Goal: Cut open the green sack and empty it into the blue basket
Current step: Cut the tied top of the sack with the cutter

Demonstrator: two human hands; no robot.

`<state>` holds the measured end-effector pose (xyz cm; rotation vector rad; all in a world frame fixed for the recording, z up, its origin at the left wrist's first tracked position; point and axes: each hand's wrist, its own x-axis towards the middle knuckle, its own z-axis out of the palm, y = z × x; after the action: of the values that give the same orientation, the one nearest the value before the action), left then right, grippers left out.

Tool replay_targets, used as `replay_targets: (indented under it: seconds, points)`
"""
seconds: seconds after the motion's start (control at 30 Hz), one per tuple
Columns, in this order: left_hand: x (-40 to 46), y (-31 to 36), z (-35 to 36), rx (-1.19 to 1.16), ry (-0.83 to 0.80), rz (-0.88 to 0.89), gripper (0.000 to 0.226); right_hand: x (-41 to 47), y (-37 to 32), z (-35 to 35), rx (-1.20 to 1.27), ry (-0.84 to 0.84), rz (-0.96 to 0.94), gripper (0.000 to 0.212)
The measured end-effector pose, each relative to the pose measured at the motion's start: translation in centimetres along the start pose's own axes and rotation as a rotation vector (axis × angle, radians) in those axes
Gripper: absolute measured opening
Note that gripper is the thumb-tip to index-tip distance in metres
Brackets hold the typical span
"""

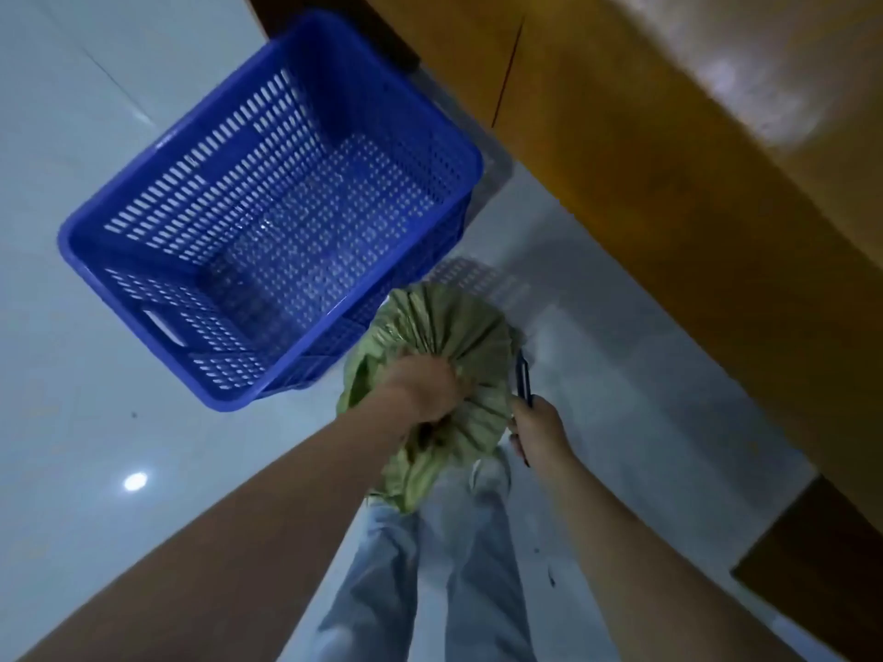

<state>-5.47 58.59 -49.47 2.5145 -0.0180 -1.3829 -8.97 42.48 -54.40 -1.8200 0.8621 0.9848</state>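
The green sack (449, 336) stands on the floor just in front of my legs, its top gathered into pleats. My left hand (423, 389) is closed around the bunched neck of the sack. To the right of the sack, my right hand (537, 425) grips a dark-handled cutting tool (523, 379) whose tip points up along the sack's right side. The blue basket (157, 150), a perforated plastic crate with nothing visible inside, sits on the floor right behind and to the left of the sack.
A brown wooden cabinet (669, 150) runs along the right side, close to the basket's far corner. The floor (71, 470) is glossy pale tile. My legs in light jeans (430, 566) stand below the sack.
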Motion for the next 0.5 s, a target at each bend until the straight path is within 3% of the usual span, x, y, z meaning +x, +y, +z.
replay_targets:
  seconds: [0.13,0.23,0.3,0.37,0.43,0.5]
  points:
    - [-0.4,-4.4,5.3,-0.186,-0.02,-0.252,0.053,2.0,0.9,3.0,0.071,-0.054,0.002,0.027]
    - [0.2,-5.7,7.0,-0.227,0.091,-0.369,0.043,3.0,1.2,4.8,0.093,-0.074,-0.04,0.029]
    - [1.0,-5.7,7.9,-0.129,0.249,-0.344,0.032,3.5,1.3,5.5,0.081,-0.073,-0.088,0.031]
    - [2.0,-5.2,8.2,-0.119,0.399,-0.206,0.042,3.9,1.3,5.9,0.066,-0.069,-0.137,0.033]
    - [2.8,-4.6,8.4,-0.167,0.42,-0.068,0.041,3.9,1.3,6.0,0.064,-0.062,-0.163,0.028]
    - [3.3,-3.9,8.5,-0.28,0.353,-0.112,0.036,3.8,1.3,5.8,0.041,-0.045,-0.195,0.03]
